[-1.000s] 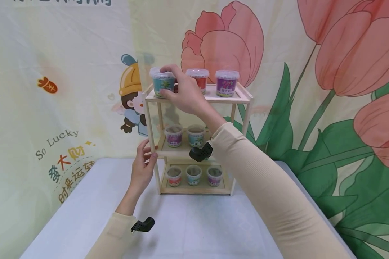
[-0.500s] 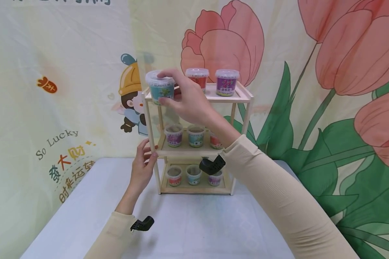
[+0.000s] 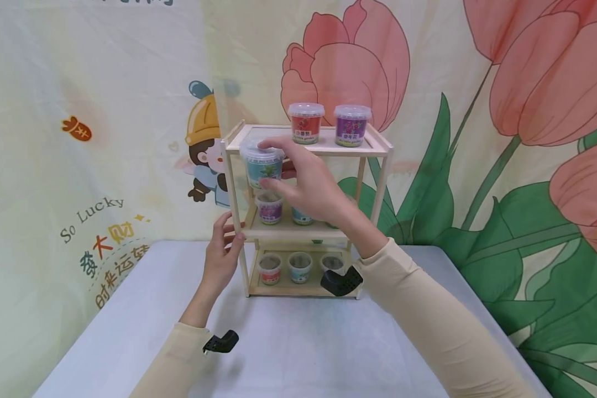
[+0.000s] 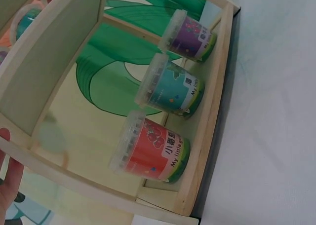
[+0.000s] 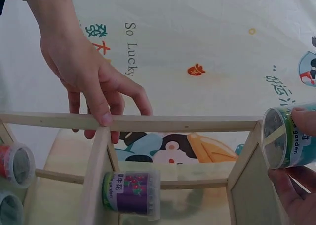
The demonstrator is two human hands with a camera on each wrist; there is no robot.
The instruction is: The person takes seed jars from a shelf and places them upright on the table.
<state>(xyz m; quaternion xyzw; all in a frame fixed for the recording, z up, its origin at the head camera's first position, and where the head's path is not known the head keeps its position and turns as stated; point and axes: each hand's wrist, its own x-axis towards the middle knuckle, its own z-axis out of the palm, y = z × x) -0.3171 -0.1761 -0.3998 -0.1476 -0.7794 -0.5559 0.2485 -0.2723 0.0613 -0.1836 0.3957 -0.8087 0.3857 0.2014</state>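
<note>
My right hand (image 3: 310, 179) holds a blue lidded plastic tub (image 3: 256, 166) between thumb and fingers, in front of the wooden shelf rack (image 3: 298, 234), just below its top shelf. In the right wrist view the tub's clear lid (image 5: 273, 136) faces left. My left hand (image 3: 221, 254) grips the rack's left post at middle-shelf height, thumb in front and fingers behind. Up on the top shelf stand a red tub (image 3: 306, 126) and a purple tub (image 3: 351, 128). The middle shelf bears another purple tub (image 3: 270, 210) and a blue one, partly hidden by my right hand.
Along the bottom shelf sit a red tub (image 4: 157, 151), a blue tub (image 4: 173, 89) and a purple tub (image 4: 190, 37). The rack stands on a white-covered table (image 3: 288, 348), before a backdrop cloth (image 3: 144, 132) printed with tulips and a cartoon figure.
The blue tub has left the top shelf's left end, coming forward and then down with my right hand. My left hand stays on the post.
</note>
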